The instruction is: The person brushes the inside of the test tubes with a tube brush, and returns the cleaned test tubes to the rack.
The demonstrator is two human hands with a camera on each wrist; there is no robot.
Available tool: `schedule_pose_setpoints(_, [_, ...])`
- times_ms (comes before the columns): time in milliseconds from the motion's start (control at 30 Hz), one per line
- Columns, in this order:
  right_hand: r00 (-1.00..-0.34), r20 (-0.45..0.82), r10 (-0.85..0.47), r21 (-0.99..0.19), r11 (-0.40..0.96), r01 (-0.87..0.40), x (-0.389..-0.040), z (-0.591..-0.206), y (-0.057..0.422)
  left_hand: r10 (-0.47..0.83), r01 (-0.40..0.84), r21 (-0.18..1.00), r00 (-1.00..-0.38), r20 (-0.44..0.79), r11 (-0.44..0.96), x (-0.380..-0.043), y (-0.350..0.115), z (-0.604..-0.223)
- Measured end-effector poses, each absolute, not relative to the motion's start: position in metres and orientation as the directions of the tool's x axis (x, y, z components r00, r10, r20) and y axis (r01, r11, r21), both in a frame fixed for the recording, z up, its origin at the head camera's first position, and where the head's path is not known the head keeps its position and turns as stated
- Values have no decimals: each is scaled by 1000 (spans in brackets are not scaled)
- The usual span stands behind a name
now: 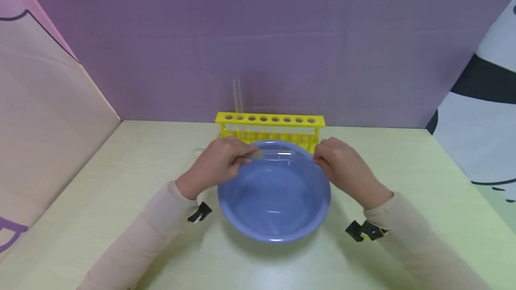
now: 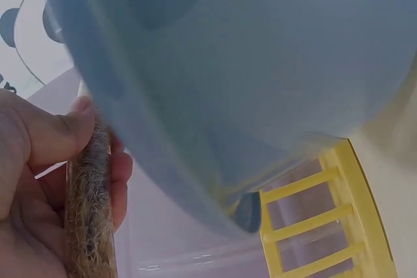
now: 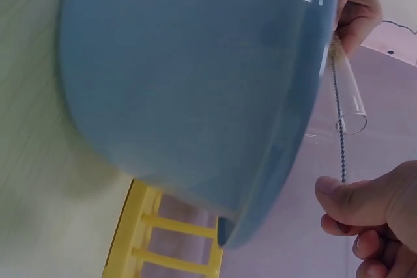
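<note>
My left hand (image 1: pixel 219 160) grips a clear glass test tube (image 1: pixel 284 152), held level above the far part of a blue basin (image 1: pixel 274 200). Inside the tube, the pale bristles of a test tube brush (image 2: pixel 90 206) show through the glass in the left wrist view. The tube's open mouth points right, and the brush's twisted wire handle (image 3: pixel 341 148) comes out of it. Thumb and fingers of my right hand (image 1: pixel 342 169) pinch that wire, a short way from the tube's mouth, by the basin's right rim.
Behind the basin stands a yellow test tube rack (image 1: pixel 270 120), partly hidden by the basin's rim. Another glass tube (image 1: pixel 238 95) rises upright from the rack's left side. A purple backdrop (image 1: pixel 274 48) closes off the far edge of the pale table (image 1: pixel 153 155).
</note>
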State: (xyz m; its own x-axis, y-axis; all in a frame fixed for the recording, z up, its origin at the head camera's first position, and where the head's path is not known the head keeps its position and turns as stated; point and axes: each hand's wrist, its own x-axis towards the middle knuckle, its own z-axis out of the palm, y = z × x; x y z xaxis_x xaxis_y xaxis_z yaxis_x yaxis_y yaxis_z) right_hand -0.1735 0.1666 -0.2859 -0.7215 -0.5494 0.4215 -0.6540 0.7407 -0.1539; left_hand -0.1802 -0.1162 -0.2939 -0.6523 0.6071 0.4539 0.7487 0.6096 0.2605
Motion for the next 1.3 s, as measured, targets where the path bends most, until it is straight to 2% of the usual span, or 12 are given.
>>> schedule_pose_setpoints(133, [-729,432,-532,-162,749,-642,-172,-286,165,604,747,272,-655,453,606,-180,-115,-294])
schedule_pose_setpoints(267, [-705,461,-539,-139,741,-657,-169,-290,164,609,743,277,-662,438,609,-179,-115,-294])
schedule_pose_setpoints(567, [-607,563,-561,-13,728,-685,-170,-295,171,639,761,254,-642,423,597,-181,-112,-291])
schedule_pose_setpoints(833, [-553,593,-586,32,703,-710,-175,-296,175,638,754,251,-650,414,607,-178,-110,-291])
schedule_pose_setpoints(1067, [-529,621,-579,67,711,-700,-180,-299,178,635,735,247,-674,378,632,-177,-107,-291])
schedule_pose_setpoints(1300, [-514,637,-574,73,709,-701,-185,-306,182,633,706,319,-709,312,633,-177,-106,-294])
